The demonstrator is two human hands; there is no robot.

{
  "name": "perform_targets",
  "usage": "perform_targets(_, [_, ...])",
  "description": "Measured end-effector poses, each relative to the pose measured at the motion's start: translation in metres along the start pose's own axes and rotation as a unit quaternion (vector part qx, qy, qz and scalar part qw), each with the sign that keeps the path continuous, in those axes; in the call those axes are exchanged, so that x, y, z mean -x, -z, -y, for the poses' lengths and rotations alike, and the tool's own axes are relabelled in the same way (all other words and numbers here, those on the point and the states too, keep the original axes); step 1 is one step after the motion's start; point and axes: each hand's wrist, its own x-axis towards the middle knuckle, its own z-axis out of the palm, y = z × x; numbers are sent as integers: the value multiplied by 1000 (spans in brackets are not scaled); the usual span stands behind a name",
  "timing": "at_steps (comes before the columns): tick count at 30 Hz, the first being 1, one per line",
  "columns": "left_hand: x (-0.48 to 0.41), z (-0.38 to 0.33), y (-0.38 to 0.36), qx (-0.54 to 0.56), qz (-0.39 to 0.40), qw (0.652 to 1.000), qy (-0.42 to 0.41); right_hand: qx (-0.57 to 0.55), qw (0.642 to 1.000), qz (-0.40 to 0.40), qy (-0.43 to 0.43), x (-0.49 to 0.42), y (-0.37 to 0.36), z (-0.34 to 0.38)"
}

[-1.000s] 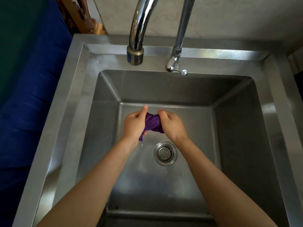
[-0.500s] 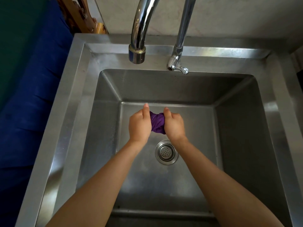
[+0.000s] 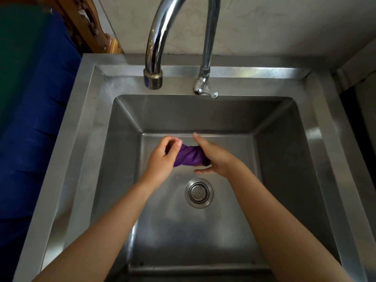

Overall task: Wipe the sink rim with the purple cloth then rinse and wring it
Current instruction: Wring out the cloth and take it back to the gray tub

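The purple cloth (image 3: 188, 156) is twisted into a short rope and held over the middle of the steel sink basin. My left hand (image 3: 161, 159) grips its left end, fingers curled round it. My right hand (image 3: 213, 159) holds the right end, with the index finger and thumb lifted apart. Both hands hang just above the drain (image 3: 199, 192). The sink rim (image 3: 81, 123) runs around the basin. No water runs from the big curved tap (image 3: 153, 78).
A second, thinner tap (image 3: 204, 86) ends over the basin's back edge. A blue fabric surface (image 3: 34, 129) lies to the left of the sink, with carved wood (image 3: 89, 29) behind it. A pale wall stands behind the taps.
The hands have turned against each other and drawn apart, so the bunched cloth now shows as a longer twisted rope. My right hand's fingers have loosened.
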Motion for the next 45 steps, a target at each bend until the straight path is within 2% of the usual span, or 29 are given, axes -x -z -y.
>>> perform_targets(2, [0,3,3,47,-50,996,49,98,995,-11,24,7,2,2])
perform_targets(4, [0,0,6,109,-67,983,131,158,981,-53,99,11,0,2])
perform_targets(6, [0,-3,7,142,4,962,232,198,953,-133,188,13,-5,4])
perform_targets(8, [3,-10,6,85,93,949,290,226,921,-206,240,18,-10,8])
perform_targets(9, [4,-13,4,68,102,946,300,234,911,-226,253,22,-12,10])
perform_targets(11, [4,-21,-3,76,68,946,308,243,896,-245,279,28,-13,12])
perform_targets(15, [-3,-23,-16,168,-38,945,278,240,878,-228,346,33,-8,9])
perform_targets(17, [-9,-24,-18,169,-73,948,261,211,888,-178,368,32,4,2])
perform_targets(19, [-10,-28,-18,123,-84,963,226,198,894,-144,375,31,21,-6])
perform_targets(21, [-9,-33,-17,101,-54,979,171,166,904,-131,371,30,35,-14])
perform_targets(22, [-7,-35,-15,106,-22,982,156,106,921,-112,358,32,41,-17])
perform_targets(24, [-3,-37,-10,155,48,976,149,-84,943,-41,319,42,49,-17])
perform_targets(26, [1,-36,-4,213,104,960,150,-219,928,14,300,48,60,-15])
perform_targets(28, [6,-37,-1,246,119,952,140,-270,919,43,284,52,64,-16])
perform_targets(30, [9,-39,-2,256,96,955,114,-237,938,37,250,50,62,-21])
perform_targets(32, [10,-44,-5,235,79,966,67,-48,972,13,229,50,61,-28])
perform_targets(33, [10,-46,-6,218,72,972,41,43,974,6,221,51,60,-31])
perform_targets(34, [10,-47,-6,196,61,979,16,85,972,-5,221,53,61,-32])
perform_targets(35, [10,-46,-5,180,50,982,-1,73,971,-21,228,55,62,-33])
perform_targets(37, [11,-45,-2,171,16,985,-3,-25,965,-47,257,59,66,-33])
perform_targets(40, [13,-42,0,147,-38,988,6,-120,951,-34,283,65,69,-32])
perform_targets(42, [17,-44,-4,151,-44,987,16,-90,950,-61,292,69,65,-30])
perform_targets(45, [19,-46,-7,144,-25,989,28,15,947,-128,294,77,59,-25])
